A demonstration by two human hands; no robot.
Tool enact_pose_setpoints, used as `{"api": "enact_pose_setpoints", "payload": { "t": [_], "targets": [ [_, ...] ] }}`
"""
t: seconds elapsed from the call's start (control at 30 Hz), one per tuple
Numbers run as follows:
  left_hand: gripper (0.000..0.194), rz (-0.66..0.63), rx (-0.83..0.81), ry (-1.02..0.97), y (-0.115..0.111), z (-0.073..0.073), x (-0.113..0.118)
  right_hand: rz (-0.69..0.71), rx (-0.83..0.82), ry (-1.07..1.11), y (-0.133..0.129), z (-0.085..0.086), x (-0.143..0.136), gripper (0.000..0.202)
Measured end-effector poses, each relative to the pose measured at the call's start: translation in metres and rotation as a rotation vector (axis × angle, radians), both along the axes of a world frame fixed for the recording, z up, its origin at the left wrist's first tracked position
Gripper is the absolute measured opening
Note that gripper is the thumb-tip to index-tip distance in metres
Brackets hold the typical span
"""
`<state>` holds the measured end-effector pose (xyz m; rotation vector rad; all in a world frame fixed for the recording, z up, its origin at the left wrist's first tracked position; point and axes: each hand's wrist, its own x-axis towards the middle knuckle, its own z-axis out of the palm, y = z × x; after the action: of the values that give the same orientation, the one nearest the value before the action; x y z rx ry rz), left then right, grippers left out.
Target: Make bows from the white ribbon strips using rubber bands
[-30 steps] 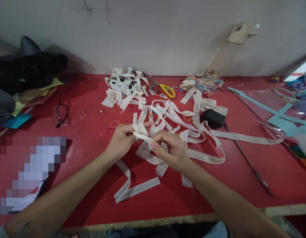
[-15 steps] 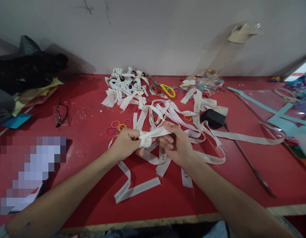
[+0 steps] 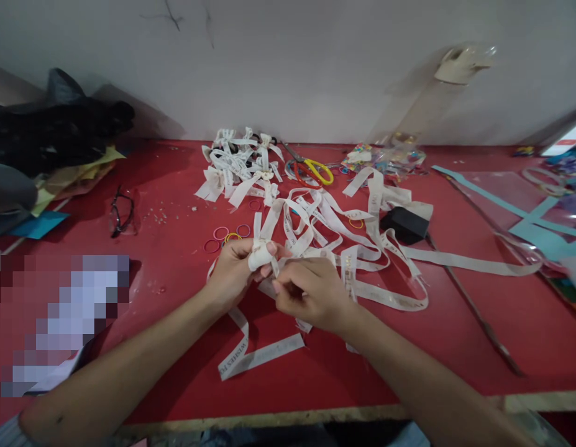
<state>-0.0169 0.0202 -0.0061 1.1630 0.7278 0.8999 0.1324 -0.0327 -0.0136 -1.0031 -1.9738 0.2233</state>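
Below a plain grey wall point(image 3: 288, 81), a glossy red tabletop point(image 3: 176, 379) is strewn with long loops of loose white printed ribbon point(image 3: 385, 297) between twelve and four o'clock of the hands, while a heap of white ribbon bows point(image 3: 241, 164) is seen at eleven, scissors with red and yellow handles point(image 3: 319, 172) at one, and small coloured elastic rings point(image 3: 221, 228) at ten. At the dial's centre, a coiled white fabric ribbon point(image 3: 260, 256) is gripped by the curled fingers of the left hand point(image 3: 234, 270), and a narrow strip of it is pinched between the closed thumb and forefinger of the right hand point(image 3: 313, 290).
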Motion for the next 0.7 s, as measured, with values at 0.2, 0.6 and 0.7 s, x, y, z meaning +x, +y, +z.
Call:
{"api": "enact_pose_setpoints", "payload": {
  "t": [0.2,0.6,0.7],
  "targets": [
    [0.016,0.141,0.921,0.195,-0.006,0.016,-0.009,-0.001,-0.086,-0.024,0.005,-0.005,0.009,0.012],
    [0.024,-0.08,1.677,0.244,-0.025,0.021,-0.006,0.001,-0.186,-0.573,0.058,0.011,-0.031,0.027],
    [0.02,-0.086,1.665,0.263,-0.024,0.02,-0.007,-0.088,-0.202,-0.671,0.067,0.013,-0.046,0.024]
  ]
}}
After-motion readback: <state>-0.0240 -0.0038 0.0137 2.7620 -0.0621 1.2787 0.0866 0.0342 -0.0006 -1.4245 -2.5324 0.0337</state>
